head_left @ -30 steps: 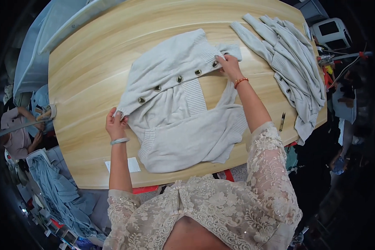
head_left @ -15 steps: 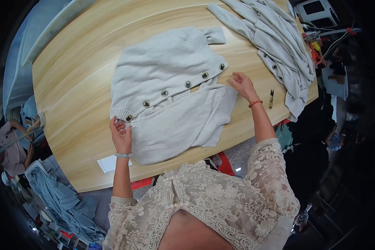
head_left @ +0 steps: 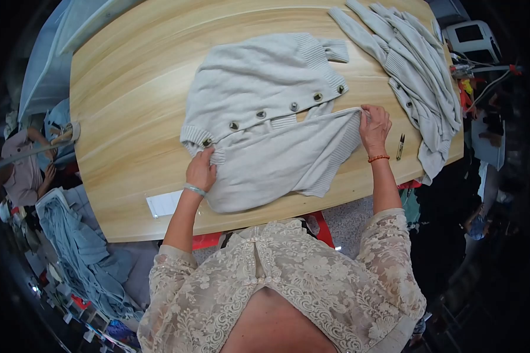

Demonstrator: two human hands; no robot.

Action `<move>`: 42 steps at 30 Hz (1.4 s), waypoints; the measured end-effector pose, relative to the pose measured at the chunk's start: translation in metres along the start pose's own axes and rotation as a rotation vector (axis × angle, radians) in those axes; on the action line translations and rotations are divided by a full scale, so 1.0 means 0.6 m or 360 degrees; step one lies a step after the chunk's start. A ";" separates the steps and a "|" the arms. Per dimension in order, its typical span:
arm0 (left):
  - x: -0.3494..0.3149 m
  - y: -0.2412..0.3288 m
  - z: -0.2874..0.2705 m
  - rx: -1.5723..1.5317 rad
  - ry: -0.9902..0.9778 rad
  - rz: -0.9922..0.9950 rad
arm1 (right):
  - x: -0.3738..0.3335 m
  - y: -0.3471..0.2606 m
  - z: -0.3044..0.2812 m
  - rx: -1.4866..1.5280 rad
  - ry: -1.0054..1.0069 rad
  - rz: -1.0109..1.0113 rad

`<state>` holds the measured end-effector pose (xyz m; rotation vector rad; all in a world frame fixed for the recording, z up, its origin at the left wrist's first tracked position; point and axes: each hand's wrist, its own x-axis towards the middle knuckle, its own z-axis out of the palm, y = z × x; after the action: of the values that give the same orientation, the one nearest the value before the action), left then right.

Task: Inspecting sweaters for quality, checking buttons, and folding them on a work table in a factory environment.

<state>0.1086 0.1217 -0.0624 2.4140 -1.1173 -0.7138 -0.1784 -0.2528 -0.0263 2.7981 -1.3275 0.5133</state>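
A cream knitted cardigan [head_left: 265, 82] with dark buttons lies spread on the wooden table [head_left: 123, 100], its front partly parted so that wood shows between the two edges. My left hand [head_left: 201, 170] is closed on the ribbed edge at the cardigan's left end, just below the lowest button. At the opposite end, my right hand [head_left: 375, 126] pinches the corner of the ribbed band on the near front panel and pulls that edge taut. The near panel's lower side lies folded close to the table's front edge.
More cream cardigans [head_left: 421, 88] are heaped at the right end of the table. A dark pen [head_left: 400, 147] lies right of my right hand, a white paper [head_left: 164, 204] left of my left forearm. Blue garments [head_left: 79, 241] hang at the lower left; another person [head_left: 29, 159] is beyond the left edge.
My right hand has gone from open beside the cardigan to pinching the near panel's corner, which is now drawn out straight. My left hand has closed on the ribbed edge. The view has shifted.
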 end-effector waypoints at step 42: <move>0.058 -0.030 -0.015 -0.1567 -0.0276 -0.0601 | -0.146 -0.477 0.056 0.1444 -0.0955 -0.0358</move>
<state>0.1436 0.1065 -0.0745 1.7009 -0.2049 -1.2422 -0.0044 -0.0076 -0.0451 4.0400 -0.9228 0.3189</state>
